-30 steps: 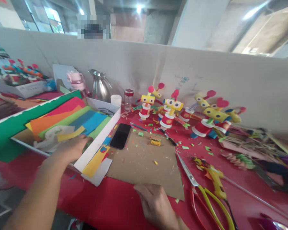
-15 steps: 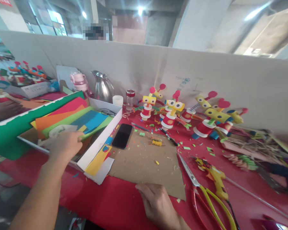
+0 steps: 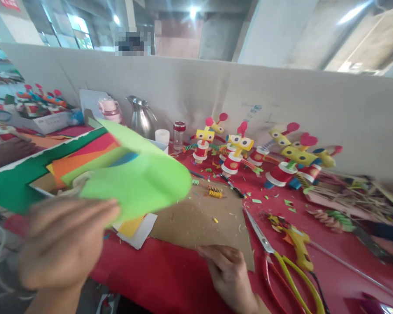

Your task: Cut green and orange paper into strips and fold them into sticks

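My left hand (image 3: 68, 240), smeared by motion, grips a large light green sheet (image 3: 137, 183) by its edge. The sheet bends in the air above the box of coloured paper (image 3: 85, 150) and hides much of it. My right hand (image 3: 231, 272) rests at the front edge of the brown cardboard (image 3: 196, 222), fingers curled together; whether anything is between them is hidden. On the cardboard lie a yellow coiled strip (image 3: 215, 194) and a small yellow piece (image 3: 215, 220).
Large scissors (image 3: 265, 244) and a yellow glue gun (image 3: 299, 248) lie at the right. Paper-cup figures (image 3: 232, 161) stand behind the cardboard, near a glass jar (image 3: 178, 136) and a steel jug (image 3: 140, 117). Another person's hand (image 3: 11, 150) shows at far left.
My left hand has come up out of the box and toward me, lifting the light green sheet, which now covers the phone. My right hand has shifted slightly to the right in view.
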A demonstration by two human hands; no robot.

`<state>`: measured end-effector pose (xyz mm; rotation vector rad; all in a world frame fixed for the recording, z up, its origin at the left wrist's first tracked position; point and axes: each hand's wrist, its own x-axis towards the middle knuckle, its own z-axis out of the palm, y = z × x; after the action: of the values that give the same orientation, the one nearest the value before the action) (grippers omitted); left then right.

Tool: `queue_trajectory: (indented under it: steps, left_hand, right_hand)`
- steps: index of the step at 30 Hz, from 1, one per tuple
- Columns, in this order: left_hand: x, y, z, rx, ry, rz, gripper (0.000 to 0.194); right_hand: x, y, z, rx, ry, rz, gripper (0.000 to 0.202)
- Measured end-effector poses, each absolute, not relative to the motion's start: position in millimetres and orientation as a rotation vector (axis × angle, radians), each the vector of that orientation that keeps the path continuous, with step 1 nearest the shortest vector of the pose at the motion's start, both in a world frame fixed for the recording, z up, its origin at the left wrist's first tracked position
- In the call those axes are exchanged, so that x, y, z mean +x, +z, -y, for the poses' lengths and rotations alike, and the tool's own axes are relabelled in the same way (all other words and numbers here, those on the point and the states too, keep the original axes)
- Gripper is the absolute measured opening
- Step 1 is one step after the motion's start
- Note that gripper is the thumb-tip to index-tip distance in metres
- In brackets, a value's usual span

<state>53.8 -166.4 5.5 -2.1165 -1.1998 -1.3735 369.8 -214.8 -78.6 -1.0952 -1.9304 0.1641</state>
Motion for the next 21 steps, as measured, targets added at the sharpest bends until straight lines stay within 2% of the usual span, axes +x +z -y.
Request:
queue_trajectory:
  steps: [4, 8, 13, 17, 21]
  left_hand:
    - [88, -29, 203, -2.448, -1.166, 0.844, 0.028]
    - [98, -74, 224, -2.65, -1.276, 0.997, 0.022]
    - [84, -97, 229, -2.871, -1.336, 1.011, 0.02]
    - [71, -96, 224, -3.097, -1.315, 1.048, 0.026]
    - [63, -90, 220, -3.227, -1.167, 0.97, 0.031]
  right_hand:
    - [380, -58, 238, -0.972, -0.082, 1.966, 0.026]
    - [384, -61, 276, -1.078, -0.245, 1.914, 0.015]
    - [402, -66, 303, -1.125, -0.208, 2.164, 0.047]
    - [424, -68, 309, -1.409, -0.258, 2.244, 0.055]
    - [442, -80, 314, -1.57, -0.079, 2.203, 0.065]
